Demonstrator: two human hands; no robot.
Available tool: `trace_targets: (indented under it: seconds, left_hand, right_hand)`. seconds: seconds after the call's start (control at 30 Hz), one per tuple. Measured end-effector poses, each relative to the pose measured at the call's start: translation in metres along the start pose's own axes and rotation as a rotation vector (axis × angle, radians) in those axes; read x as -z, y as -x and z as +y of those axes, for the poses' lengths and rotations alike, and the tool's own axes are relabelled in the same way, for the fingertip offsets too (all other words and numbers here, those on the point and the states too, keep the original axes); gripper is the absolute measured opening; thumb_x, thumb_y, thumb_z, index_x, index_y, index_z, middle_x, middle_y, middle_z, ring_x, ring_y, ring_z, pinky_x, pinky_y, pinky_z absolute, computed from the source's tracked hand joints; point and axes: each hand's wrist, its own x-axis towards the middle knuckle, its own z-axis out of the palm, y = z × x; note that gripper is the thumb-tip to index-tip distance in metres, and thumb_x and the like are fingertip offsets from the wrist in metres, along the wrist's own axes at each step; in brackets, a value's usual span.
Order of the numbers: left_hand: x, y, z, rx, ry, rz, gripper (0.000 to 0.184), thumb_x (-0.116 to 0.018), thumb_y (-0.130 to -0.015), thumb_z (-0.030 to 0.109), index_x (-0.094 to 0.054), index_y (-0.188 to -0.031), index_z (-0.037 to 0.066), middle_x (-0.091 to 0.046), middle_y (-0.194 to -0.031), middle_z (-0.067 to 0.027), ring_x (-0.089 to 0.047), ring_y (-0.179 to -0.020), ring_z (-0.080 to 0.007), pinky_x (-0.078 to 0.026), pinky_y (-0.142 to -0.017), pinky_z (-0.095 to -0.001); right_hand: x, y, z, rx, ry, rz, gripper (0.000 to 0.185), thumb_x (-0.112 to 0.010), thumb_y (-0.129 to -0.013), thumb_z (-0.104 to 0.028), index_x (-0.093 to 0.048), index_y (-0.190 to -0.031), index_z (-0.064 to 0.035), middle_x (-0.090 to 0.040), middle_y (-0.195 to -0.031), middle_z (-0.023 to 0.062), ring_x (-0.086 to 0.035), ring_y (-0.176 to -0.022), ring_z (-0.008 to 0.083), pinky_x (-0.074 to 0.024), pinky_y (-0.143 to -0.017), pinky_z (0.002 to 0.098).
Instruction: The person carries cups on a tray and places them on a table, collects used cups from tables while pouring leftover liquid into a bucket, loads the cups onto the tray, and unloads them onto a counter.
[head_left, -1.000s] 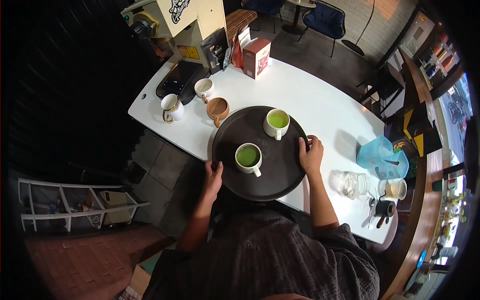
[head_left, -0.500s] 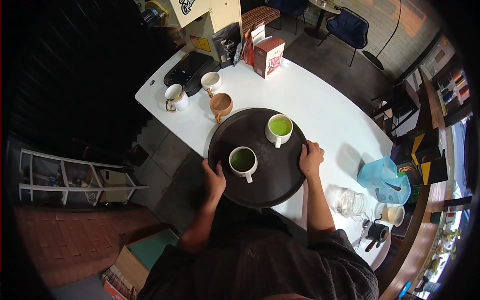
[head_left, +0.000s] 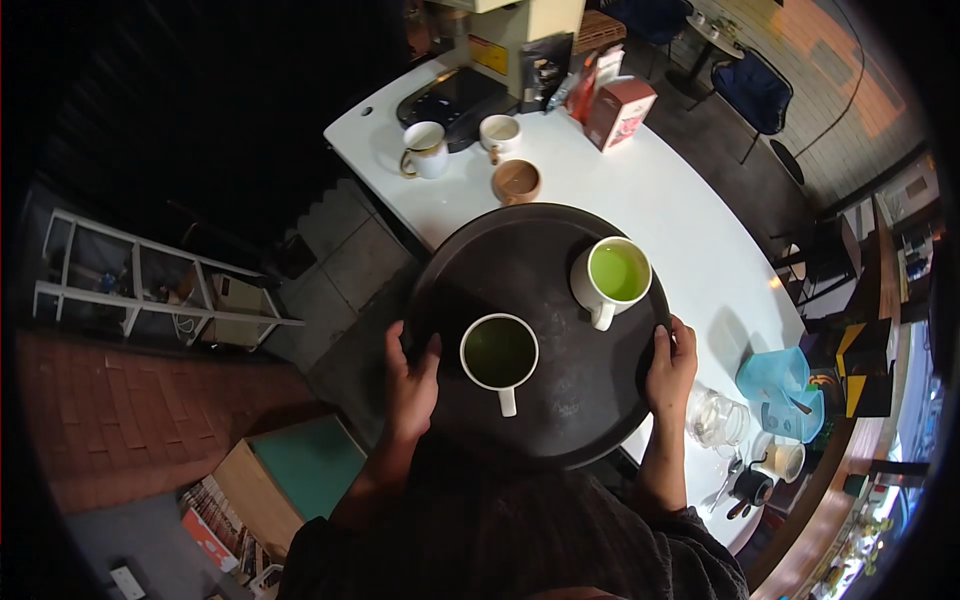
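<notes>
A round dark tray (head_left: 560, 420) is held level in front of my body, over the near edge of the white table. My left hand (head_left: 412, 385) grips its left rim, thumb on top. On the opposite rim, my right hand (head_left: 672, 370) is closed with its thumb over the edge. Two white cups stand upright on the tray: one cup with dark green liquid (head_left: 499, 352) near the left middle, and another cup with bright green liquid (head_left: 613, 278) at the upper right. Both handles point toward me. My fingers under the tray are hidden.
On the white table (head_left: 660, 190) stand a white mug (head_left: 425, 152), a pale cup (head_left: 499, 135), a brown cup (head_left: 517, 181) and a red-brown box (head_left: 620, 113). Blue containers (head_left: 780, 385) and a glass jar (head_left: 716, 420) are at right. A white ladder (head_left: 130, 290) is at left.
The tray has come up closer to me with both cups on it, held by both hands. My view has shifted, so the table's objects sit farther right.
</notes>
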Motion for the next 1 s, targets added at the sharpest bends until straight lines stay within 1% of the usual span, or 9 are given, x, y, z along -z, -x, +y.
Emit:
trace_targets:
  seconds: [0.2, 0.37, 0.4, 0.47, 0.6, 0.67, 0.77, 0.83, 1.0]
  left_hand:
    - [0.101, -0.016, 0.011, -0.130, 0.071, 0.055, 0.053, -0.064, -0.093, 0.021, -0.036, -0.135, 0.003, -0.052, -0.126, -0.0168, -0.051, -0.115, -0.0201, -0.039, -0.098, -0.0324]
    - [0.202, -0.036, 0.007, -0.173, 0.071, 0.161, 0.043, -0.063, -0.093, 0.009, -0.040, -0.128, 0.002, -0.060, -0.112, -0.0112, -0.058, -0.098, -0.0131, -0.047, -0.082, -0.0262]
    - [0.223, -0.041, 0.000, -0.168, 0.072, 0.180, 0.043, -0.063, -0.093, 0.009, -0.040, -0.128, 0.002, -0.060, -0.112, -0.0112, -0.058, -0.098, -0.0131, -0.047, -0.082, -0.0262]
    - [0.263, -0.050, -0.014, -0.154, 0.204, 0.170, 0.048, -0.064, -0.090, 0.007, -0.039, -0.131, 0.001, -0.055, -0.122, -0.0121, -0.053, -0.109, -0.0182, -0.041, -0.095, -0.0302]
    - [0.326, -0.061, -0.009, -0.069, 0.179, 0.227, 0.048, -0.064, -0.091, 0.009, -0.040, -0.131, 0.001, -0.054, -0.124, -0.0132, -0.052, -0.113, -0.0190, -0.041, -0.096, -0.0323]
    - [0.350, -0.073, -0.015, -0.161, 0.031, 0.325, 0.046, -0.063, -0.091, 0.008, -0.039, -0.129, -0.003, -0.058, -0.115, -0.0152, -0.057, -0.104, -0.0200, -0.045, -0.090, -0.0303]
    - [0.379, -0.101, -0.030, -0.142, -0.049, 0.407, 0.051, -0.066, -0.089, 0.011, -0.039, -0.130, -0.004, -0.056, -0.118, -0.0179, -0.055, -0.111, -0.0240, -0.041, -0.097, -0.0342]
    - [0.397, -0.123, -0.038, -0.101, -0.044, 0.429, 0.053, -0.066, -0.088, 0.013, -0.039, -0.130, -0.004, -0.056, -0.120, -0.0185, -0.054, -0.113, -0.0246, -0.041, -0.097, -0.0345]
    - [0.421, -0.204, -0.021, -0.026, -0.006, 0.464, 0.053, -0.067, -0.087, 0.015, -0.040, -0.130, -0.003, -0.054, -0.122, -0.0184, -0.053, -0.113, -0.0250, -0.041, -0.097, -0.0347]
  right_hand:
    - [-0.066, 0.040, -0.063, -0.060, -0.217, -0.109, 0.029, -0.050, -0.097, -0.011, -0.054, -0.120, 0.0058, -0.061, -0.107, 0.0128, -0.059, -0.097, 0.0184, -0.0461, -0.086, 0.0294]
    - [-0.141, 0.078, -0.139, -0.071, -0.423, -0.259, 0.027, -0.047, -0.097, -0.010, -0.053, -0.120, 0.0048, -0.063, -0.101, 0.0105, -0.060, -0.090, 0.0137, -0.0465, -0.083, 0.0266]
    - [-0.157, 0.081, -0.144, -0.081, -0.463, -0.314, 0.025, -0.047, -0.097, -0.009, -0.054, -0.117, 0.0044, -0.063, -0.100, 0.0102, -0.059, -0.089, 0.0134, -0.0463, -0.082, 0.0264]
    - [-0.189, 0.089, -0.162, -0.090, -0.509, -0.387, 0.023, -0.046, -0.097, -0.009, -0.055, -0.114, 0.0039, -0.063, -0.098, 0.0098, -0.059, -0.088, 0.0131, -0.0461, -0.081, 0.0263]
    - [-0.256, 0.092, -0.200, -0.072, -0.442, -0.475, 0.023, -0.047, -0.091, -0.007, -0.056, -0.109, 0.0041, -0.063, -0.098, 0.0084, -0.056, -0.086, 0.0117, -0.0441, -0.079, 0.0239]
    - [-0.298, 0.084, -0.196, 0.029, -0.434, -0.476, 0.033, -0.048, -0.087, -0.009, -0.056, -0.115, 0.0068, -0.063, -0.100, 0.0082, -0.055, -0.090, 0.0117, -0.0423, -0.081, 0.0226]
    - [-0.341, 0.076, -0.226, -0.054, -0.472, -0.671, 0.038, -0.048, -0.088, -0.010, -0.055, -0.120, 0.0070, -0.064, -0.101, 0.0077, -0.057, -0.094, 0.0124, -0.0427, -0.085, 0.0241]
    - [-0.365, 0.078, -0.265, -0.016, -0.335, -0.592, 0.037, -0.049, -0.090, -0.012, -0.057, -0.121, 0.0050, -0.065, -0.100, 0.0062, -0.058, -0.094, 0.0123, -0.0438, -0.085, 0.0248]
    - [-0.456, 0.032, -0.326, 0.016, -0.406, -0.775, 0.033, -0.051, -0.094, -0.017, -0.059, -0.119, 0.0029, -0.066, -0.100, 0.0059, -0.059, -0.092, 0.0123, -0.0453, -0.085, 0.0255]
